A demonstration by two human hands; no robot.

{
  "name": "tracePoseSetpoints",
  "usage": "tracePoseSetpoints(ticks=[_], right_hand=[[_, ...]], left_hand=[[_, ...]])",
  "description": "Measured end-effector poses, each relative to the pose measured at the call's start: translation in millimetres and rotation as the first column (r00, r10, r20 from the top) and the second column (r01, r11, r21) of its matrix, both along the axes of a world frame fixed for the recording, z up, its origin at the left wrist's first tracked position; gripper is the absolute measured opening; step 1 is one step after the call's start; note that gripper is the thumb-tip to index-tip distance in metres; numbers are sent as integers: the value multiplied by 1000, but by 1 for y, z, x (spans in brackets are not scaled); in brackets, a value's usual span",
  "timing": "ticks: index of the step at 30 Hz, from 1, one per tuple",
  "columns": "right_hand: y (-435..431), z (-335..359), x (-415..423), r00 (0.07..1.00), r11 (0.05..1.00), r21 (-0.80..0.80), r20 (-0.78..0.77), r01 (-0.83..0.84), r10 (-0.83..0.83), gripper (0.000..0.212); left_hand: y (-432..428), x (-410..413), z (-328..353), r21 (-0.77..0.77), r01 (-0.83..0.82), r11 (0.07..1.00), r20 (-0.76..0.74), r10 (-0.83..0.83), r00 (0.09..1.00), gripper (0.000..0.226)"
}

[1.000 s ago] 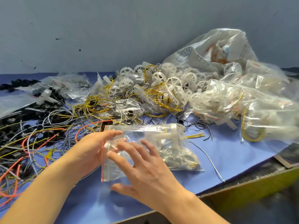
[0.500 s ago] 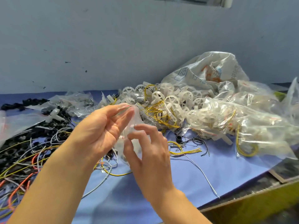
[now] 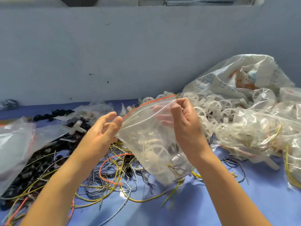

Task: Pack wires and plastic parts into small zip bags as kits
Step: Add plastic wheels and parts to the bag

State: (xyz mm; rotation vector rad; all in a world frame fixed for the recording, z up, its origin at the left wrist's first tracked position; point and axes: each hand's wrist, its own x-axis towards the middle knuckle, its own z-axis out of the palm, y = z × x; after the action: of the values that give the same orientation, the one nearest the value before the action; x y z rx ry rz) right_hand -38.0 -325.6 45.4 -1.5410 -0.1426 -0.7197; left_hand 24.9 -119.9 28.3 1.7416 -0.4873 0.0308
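I read this as the sealing step: the filled zip bag (image 3: 146,137) hangs just above the wire tangle (image 3: 110,173), with the left hand (image 3: 104,129) pinching one end of its red zip strip (image 3: 146,105) and the right hand (image 3: 185,121) curled tight on the other. Next I'd run fingers along that taut strip to press it closed. A second ago the bag lay flat beside the tangle under both hands, and half a second ago it was bunched between them; now it is lifted and stretched wide.
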Motion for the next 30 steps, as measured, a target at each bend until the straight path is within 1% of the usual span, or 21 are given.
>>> tracePoseSetpoints(ticks=[1, 3, 4, 5, 6, 8, 9, 10, 11, 12, 14, 16, 18, 19, 20, 21, 23, 25, 27, 28, 30], right_hand=[[-1, 1, 1, 1000, 1000, -16, 7, -19, 19, 13], [-3, 2, 1, 1000, 999, -20, 7, -25, 25, 15], [-4, 2, 0, 1000, 1000, -12, 4, -19, 19, 15], [-4, 2, -1, 1000, 1000, -2, -1, -10, 10, 16], [-4, 3, -3, 1000, 1000, 0, -10, 0, 0, 16], [-1, 6, -8, 999, 1000, -20, -24, 23, -23, 17], [-1, 9, -11, 1000, 1000, -17, -13, 21, -21, 16], [-1, 12, -16, 1000, 1000, 14, 13, -4, 4, 15], [-4, 15, -21, 998, 998, 48, 51, -44, 41, 15], [-8, 20, -26, 993, 995, 57, 94, -78, 72, 14], [-16, 25, -34, 989, 997, 25, 127, -75, 71, 14], [-16, 17, -34, 999, 1000, 9, 43, -2, 2, 14], [-8, 1, -31, 996, 997, -3, -54, 73, -73, 16], [-5, -6, -29, 992, 993, -20, -43, 118, -119, 16], [-4, -10, -27, 988, 987, -27, 13, 156, -156, 15], [-4, -13, -27, 985, 987, -21, 76, 159, -157, 15], [-7, -15, -27, 989, 999, -7, 142, 38, -36, 19], [-6, -19, -26, 993, 997, 16, 92, -79, 77, 18], [-4, -24, -25, 998, 996, 61, 19, -60, 59, 17], [-4, -23, -26, 1000, 997, 75, 13, -24, 23, 18], [-5, -17, -31, 997, 993, 113, 70, 28, -36, 20]], left_hand=[[0, 0, -5, -20, 46, 999, -40, -47, 998, 68], [1, -1, -13, -29, 135, 990, -53, -137, 989, 82], [1, -3, -14, -14, 180, 983, -36, -181, 983, 81], [1, -6, -15, -3, 211, 977, -9, -211, 977, 72], [0, -10, -15, -3, 219, 976, 21, -219, 975, 56], [-3, -17, -10, -9, 157, 988, 102, -155, 983, 25], [-3, -20, -6, -10, 111, 994, 150, -108, 983, 17], [0, -23, 1, -17, 74, 997, 200, -69, 977, 17], [3, -26, 9, -32, 60, 998, 252, -50, 966, 22], [7, -28, 19, -63, 71, 996, 302, -48, 952, 28], [10, -31, 33, -156, 111, 982, 359, -49, 932, 34], [4, -31, 35, -156, 80, 985, 329, -25, 944, 30], [-2, -35, 28, -95, 36, 995, 265, -9, 964, 25], [-3, -37, 25, -71, 25, 997, 267, -5, 964, 25], [-3, -39, 23, -61, 27, 998, 296, -8, 955, 26], [-2, -40, 23, -68, 35, 997, 333, -11, 943, 27], [-3, -40, 23, -133, 36, 990, 344, 12, 939, 27], [-8, -41, 22, -181, -8, 983, 283, 60, 957, 26], [-13, -44, 21, -168, -47, 985, 251, 89, 964, 25], [-13, -46, 21, -165, -48, 985, 252, 90, 964, 26], [-10, -48, 26, -172, -36, 984, 303, 87, 949, 26]])
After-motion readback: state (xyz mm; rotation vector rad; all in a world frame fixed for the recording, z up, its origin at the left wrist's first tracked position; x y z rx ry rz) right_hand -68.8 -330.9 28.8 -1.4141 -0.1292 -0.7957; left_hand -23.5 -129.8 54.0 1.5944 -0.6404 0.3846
